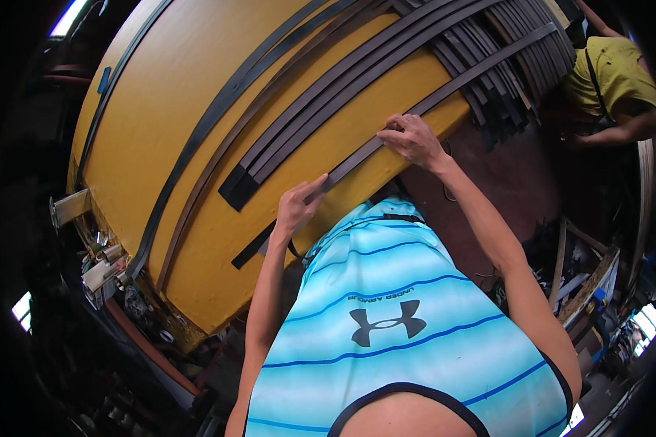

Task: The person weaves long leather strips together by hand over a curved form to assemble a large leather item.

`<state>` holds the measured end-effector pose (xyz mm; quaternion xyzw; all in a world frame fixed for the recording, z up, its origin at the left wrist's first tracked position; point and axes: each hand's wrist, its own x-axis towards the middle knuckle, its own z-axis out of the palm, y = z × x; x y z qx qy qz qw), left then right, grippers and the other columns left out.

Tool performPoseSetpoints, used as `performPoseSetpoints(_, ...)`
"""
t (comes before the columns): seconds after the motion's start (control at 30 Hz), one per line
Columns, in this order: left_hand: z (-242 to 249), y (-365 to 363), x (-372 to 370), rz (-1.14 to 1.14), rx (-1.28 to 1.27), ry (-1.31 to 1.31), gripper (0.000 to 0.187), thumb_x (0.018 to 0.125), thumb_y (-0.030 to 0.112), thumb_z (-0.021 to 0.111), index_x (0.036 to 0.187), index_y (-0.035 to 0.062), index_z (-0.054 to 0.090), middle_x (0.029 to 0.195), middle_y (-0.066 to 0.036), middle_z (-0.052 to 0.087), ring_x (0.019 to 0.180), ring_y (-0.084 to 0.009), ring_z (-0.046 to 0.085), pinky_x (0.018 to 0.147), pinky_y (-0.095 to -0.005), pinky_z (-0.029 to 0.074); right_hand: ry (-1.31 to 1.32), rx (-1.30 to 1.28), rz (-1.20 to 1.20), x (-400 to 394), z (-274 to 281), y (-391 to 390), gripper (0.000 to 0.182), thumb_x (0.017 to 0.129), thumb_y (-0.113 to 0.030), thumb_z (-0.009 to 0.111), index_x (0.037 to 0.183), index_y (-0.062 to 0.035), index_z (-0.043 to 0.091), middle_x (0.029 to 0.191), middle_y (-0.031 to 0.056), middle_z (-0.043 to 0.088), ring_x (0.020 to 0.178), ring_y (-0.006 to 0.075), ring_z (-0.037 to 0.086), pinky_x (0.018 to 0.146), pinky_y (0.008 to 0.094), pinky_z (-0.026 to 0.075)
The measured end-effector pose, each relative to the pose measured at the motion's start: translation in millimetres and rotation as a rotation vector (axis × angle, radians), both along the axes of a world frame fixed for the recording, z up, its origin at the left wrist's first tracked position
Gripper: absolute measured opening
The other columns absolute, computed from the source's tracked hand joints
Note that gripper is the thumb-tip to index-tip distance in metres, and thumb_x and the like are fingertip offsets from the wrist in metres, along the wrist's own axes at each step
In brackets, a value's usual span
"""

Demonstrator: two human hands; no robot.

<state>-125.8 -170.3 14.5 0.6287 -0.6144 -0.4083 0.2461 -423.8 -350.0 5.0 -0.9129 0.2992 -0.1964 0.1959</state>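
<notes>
A long, narrow grey-brown strap (357, 156), which looks like leather, runs diagonally along the near edge of the yellow table. My right hand (413, 140) pinches it between thumb and bent fingers, near the table's right part. Lower down to the left, my left hand (299, 207) grips the same strap, its fingers lying along it and the palm side hidden. Past my left hand, a black strap end (254, 246) pokes out over the table. Just beyond lie several parallel straps (299, 138) with black ends, side by side.
The yellow table (146, 240) also carries a long black strap (197, 142) and a brown strap (215, 156). Many straps (525, 51) are stacked at the far right. A person in a yellow shirt (616, 76) is beside them. Tools and clutter (113, 269) crowd the table's left end.
</notes>
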Motion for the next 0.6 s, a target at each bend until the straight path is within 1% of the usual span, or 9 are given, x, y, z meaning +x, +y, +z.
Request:
performPoseSetpoints(0.2, -2.4, 1.2, -0.9, 0.033, -0.003, 0.037, 0.047, 0.088, 0.005, 0.070, 0.134, 0.0131, 0.066, 0.077, -0.006, 0.061, 0.058, -0.0126, 0.057, 0.057, -0.0283, 0.049, 0.020, 0.046, -0.032, 3.2, 3.3, -1.3, 0.016, 0.085, -0.020, 0.074, 0.100, -0.0156, 0.076, 0.101, 0.0039, 0.062, 0.094, 0.0234, 0.061, 0.086, 0.0373, 0.046)
performPoseSetpoints(0.43, -1.7, 0.2, -1.2, 0.031, 0.018, 0.017, 0.047, 0.088, 0.005, 0.070, 0.134, 0.0129, 0.066, 0.077, -0.006, 0.062, 0.058, -0.0127, 0.058, 0.057, -0.0290, 0.050, 0.097, 0.070, -0.061, 9.1, 5.6, -0.4, 0.012, 0.085, -0.021, 0.073, 0.095, -0.0159, 0.075, 0.098, 0.0033, 0.061, 0.092, 0.0226, 0.061, 0.084, 0.0376, 0.048)
performPoseSetpoints(0.5, 0.3, 0.2, -2.8, 0.081, 0.076, 0.051, 0.046, 0.086, 0.013, 0.070, 0.131, 0.0172, 0.068, 0.075, -0.010, 0.060, 0.065, -0.0243, 0.059, 0.067, -0.0348, 0.050, 0.095, 0.064, -0.064, 9.3, 5.7, 0.3, 0.012, 0.085, -0.021, 0.073, 0.095, -0.0158, 0.075, 0.098, 0.0034, 0.061, 0.091, 0.0226, 0.061, 0.084, 0.0376, 0.048)
performPoseSetpoints(0.6, -0.3, 0.0, -1.7, 0.059, 0.074, 0.013, 0.046, 0.086, 0.012, 0.070, 0.131, 0.0170, 0.068, 0.076, -0.011, 0.060, 0.066, -0.0248, 0.059, 0.067, -0.0349, 0.050, 0.093, 0.043, -0.059, 9.6, 6.7, 1.2, 0.012, 0.085, -0.019, 0.072, 0.095, -0.0154, 0.074, 0.097, 0.0039, 0.061, 0.091, 0.0228, 0.061, 0.084, 0.0372, 0.048)
